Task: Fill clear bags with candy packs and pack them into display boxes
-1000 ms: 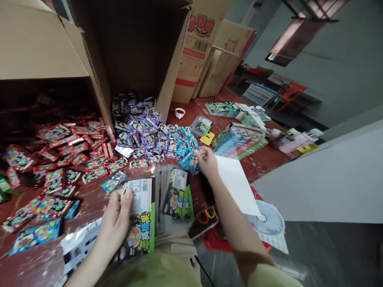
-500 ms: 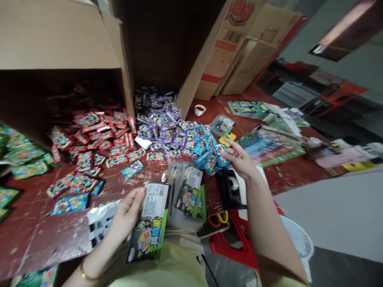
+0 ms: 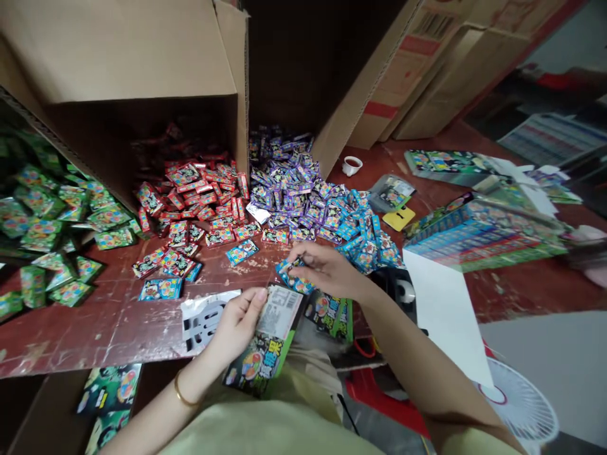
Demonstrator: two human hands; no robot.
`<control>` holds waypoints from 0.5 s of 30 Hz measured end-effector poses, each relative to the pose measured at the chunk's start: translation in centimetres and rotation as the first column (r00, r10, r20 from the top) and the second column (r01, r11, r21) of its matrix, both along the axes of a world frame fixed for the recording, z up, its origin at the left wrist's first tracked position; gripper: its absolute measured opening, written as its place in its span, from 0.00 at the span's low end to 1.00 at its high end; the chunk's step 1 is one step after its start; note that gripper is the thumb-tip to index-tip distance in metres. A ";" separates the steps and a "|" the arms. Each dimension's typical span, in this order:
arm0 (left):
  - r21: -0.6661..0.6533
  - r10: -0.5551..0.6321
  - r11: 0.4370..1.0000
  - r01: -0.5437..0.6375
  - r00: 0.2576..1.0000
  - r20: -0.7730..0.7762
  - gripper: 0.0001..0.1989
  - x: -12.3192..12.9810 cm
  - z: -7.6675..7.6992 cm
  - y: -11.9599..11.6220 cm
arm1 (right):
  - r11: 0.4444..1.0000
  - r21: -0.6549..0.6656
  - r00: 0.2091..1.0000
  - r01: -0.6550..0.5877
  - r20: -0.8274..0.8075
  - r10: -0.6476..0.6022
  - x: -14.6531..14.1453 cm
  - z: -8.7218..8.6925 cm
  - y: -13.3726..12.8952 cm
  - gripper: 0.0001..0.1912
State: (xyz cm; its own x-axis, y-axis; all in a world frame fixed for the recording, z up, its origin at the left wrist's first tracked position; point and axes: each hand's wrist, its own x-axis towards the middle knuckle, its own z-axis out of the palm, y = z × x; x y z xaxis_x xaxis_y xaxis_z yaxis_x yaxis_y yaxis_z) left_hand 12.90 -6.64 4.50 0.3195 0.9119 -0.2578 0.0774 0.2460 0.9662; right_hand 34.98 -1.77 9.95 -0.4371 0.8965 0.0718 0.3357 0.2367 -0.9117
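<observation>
My left hand (image 3: 241, 323) grips the edge of a black and green candy bag (image 3: 260, 357) with a white label, its thumb lying on top. Just above the bag's upper end, my right hand (image 3: 327, 268) pinches a small blue candy packet (image 3: 294, 278). Beneath my right hand are more of the black and green bags (image 3: 332, 314), partly hidden by it. To the upper right of that hand lies a heap of blue packets (image 3: 367, 234).
Red packets (image 3: 203, 189), purple packets (image 3: 294, 196) and green packets (image 3: 52, 221) spill from cardboard boxes (image 3: 142, 50). A small white cup (image 3: 351, 165) stands behind a yellow tag (image 3: 399, 218). Stacked packs (image 3: 493, 227) lie at right. A white fan (image 3: 516, 404) is below the table's edge.
My right hand has moved left from the blue heap to the bag's upper end, carrying a blue packet. The view has shifted left. My left hand still holds the same bag.
</observation>
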 end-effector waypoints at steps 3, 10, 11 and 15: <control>0.039 0.012 0.999 -0.010 0.999 -0.042 0.22 0.4 -0.1 -0.4 | 0.996 0.035 0.996 -0.082 0.045 0.080 -0.6 0.0 -0.2 0.04; 0.083 0.116 0.991 -0.110 0.990 -0.078 0.23 -0.4 0.0 -0.2 | 0.960 0.091 0.960 0.264 -0.119 -0.253 -2.1 -2.3 -1.1 0.05; 0.084 0.140 0.987 -0.134 0.987 -0.079 0.23 -0.8 -0.1 -0.2 | 0.953 0.095 0.952 0.289 -0.136 -0.275 -2.3 -2.6 -1.4 0.06; -0.023 0.157 0.987 -0.158 0.987 -0.017 0.23 -2.2 -0.6 -0.5 | 0.999 -0.007 0.988 0.042 -0.147 -0.042 -3.7 -3.8 -2.5 0.10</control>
State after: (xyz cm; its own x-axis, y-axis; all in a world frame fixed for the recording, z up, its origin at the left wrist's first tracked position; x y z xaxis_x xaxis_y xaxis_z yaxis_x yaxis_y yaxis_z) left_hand 10.73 -7.15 3.90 0.1682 0.9440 -0.2840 0.0503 0.2795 0.9588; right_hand 31.27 -4.26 6.18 -0.3840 0.9142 0.1294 0.2071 0.2219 -0.9528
